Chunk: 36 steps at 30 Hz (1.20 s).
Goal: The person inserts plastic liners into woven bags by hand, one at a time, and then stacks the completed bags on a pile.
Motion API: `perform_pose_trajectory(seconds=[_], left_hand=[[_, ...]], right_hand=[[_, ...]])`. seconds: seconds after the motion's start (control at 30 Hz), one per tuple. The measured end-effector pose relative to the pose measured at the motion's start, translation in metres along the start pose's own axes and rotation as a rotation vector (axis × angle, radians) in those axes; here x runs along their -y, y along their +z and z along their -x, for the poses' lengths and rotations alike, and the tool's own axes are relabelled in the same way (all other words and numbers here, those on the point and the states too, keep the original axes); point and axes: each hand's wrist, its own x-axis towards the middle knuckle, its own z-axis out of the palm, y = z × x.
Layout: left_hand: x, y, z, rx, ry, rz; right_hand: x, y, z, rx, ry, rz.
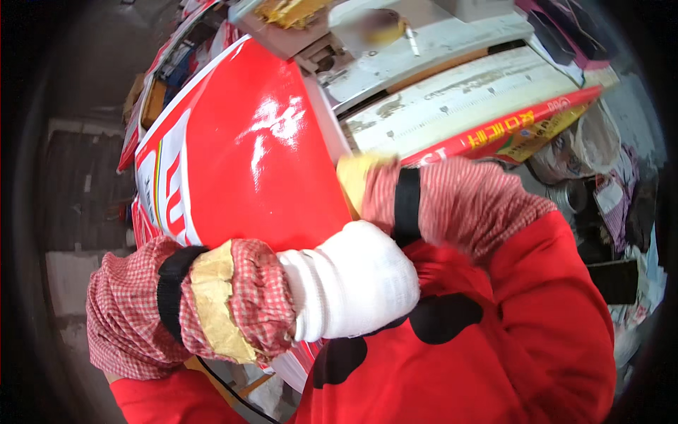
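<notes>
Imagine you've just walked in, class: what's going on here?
A person in a red top is handling a big red sheet. The white-gloved left hand is at its lower edge, fingers hidden. The right sleeve reaches toward the sheet's right side, but that hand can't be made out clearly. Beyond is a pale, worn table.

The sheet is mostly red, glove white, sleeve covers checked.
</notes>
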Motion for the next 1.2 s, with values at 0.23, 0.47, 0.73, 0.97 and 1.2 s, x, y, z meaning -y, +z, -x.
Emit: perform_pose_trajectory(seconds=[0.23, 0.47, 0.73, 0.97, 1.2], left_hand=[[0.006, 0.003, 0.029, -0.154, -0.056, 0.110], [0.008, 0.010, 0.032, -0.130, -0.020, 0.311], [-0.010, -0.011, 0.024, -0.037, -0.072, -0.066], [0.014, -0.053, -0.020, 0.309, -0.438, -0.180], [0.030, -0.091, -0.016, 1.011, -0.587, -0.380]], right_hand=[[-0.019, 0.026, -0.058, -0.308, -0.951, 0.028], [-0.022, -0.063, -0.067, 0.123, 0.119, -0.494], [0.008, -0.031, -0.040, -0.033, 0.025, 0.042], [-0.005, -0.015, -0.089, -0.215, 0.115, 0.092], [0.039, -0.003, -0.100, -0.204, 0.115, 0.050]])
